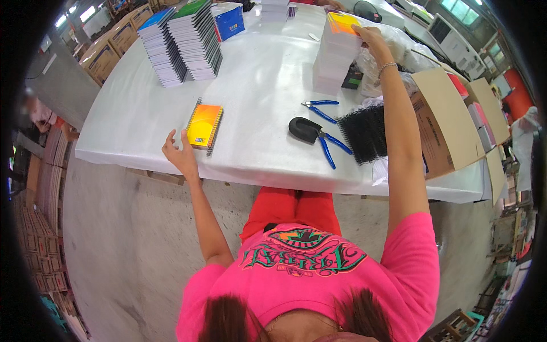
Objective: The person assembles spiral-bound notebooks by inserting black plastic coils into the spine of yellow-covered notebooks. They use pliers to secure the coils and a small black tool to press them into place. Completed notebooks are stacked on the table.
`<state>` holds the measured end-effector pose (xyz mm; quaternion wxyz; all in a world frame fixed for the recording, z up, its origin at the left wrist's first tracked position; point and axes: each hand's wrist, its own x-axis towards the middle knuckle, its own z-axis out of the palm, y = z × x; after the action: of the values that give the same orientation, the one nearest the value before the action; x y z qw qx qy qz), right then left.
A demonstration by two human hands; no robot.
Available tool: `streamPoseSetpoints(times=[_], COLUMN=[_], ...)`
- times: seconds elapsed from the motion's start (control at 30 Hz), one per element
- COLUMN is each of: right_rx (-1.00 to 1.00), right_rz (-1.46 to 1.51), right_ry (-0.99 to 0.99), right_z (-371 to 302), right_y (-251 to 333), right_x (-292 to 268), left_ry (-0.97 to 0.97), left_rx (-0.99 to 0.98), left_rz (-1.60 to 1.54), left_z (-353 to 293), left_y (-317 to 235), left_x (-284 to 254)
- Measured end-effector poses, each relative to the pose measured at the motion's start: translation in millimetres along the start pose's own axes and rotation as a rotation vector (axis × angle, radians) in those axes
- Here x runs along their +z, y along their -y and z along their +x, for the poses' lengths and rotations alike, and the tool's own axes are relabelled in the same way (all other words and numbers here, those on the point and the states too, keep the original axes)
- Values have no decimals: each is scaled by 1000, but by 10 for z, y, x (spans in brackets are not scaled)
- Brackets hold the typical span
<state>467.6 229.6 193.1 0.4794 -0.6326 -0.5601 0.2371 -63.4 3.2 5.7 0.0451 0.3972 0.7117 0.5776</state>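
My left hand (179, 153) hovers at the near table edge, fingers spread, next to a small orange-and-yellow spiral notebook (204, 125) lying flat on the white table (262, 85). My right hand (370, 40) reaches far across and rests on the top of a tall stack of unbound notebook blocks (336, 54), whose top cover is orange and yellow. Whether it grips that cover is unclear. Two blue-handled pliers (320, 108) (319, 138) lie in the middle of the table beside a bundle of black spiral coils (364, 132).
Two tall stacks of finished spiral notebooks (182, 43) stand at the far left, with a blue packet (231, 21) behind them. An open cardboard box (447, 122) sits at the right edge. More cartons (111, 48) stand beyond the table on the left. Concrete floor lies below.
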Motion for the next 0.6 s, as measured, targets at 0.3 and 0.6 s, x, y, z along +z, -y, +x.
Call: streamPoseSetpoints(times=[0.3, 0.6], right_rx=[-589, -757], right_rz=[-70, -299], right_ry=[-485, 218], right_z=[-907, -3151], right_y=[471, 616], right_x=[275, 711], left_ry=[83, 425], left_rx=[264, 1044], left_rz=[-96, 98], left_z=[-359, -969], left_y=[-1062, -2024], left_x=[-36, -132])
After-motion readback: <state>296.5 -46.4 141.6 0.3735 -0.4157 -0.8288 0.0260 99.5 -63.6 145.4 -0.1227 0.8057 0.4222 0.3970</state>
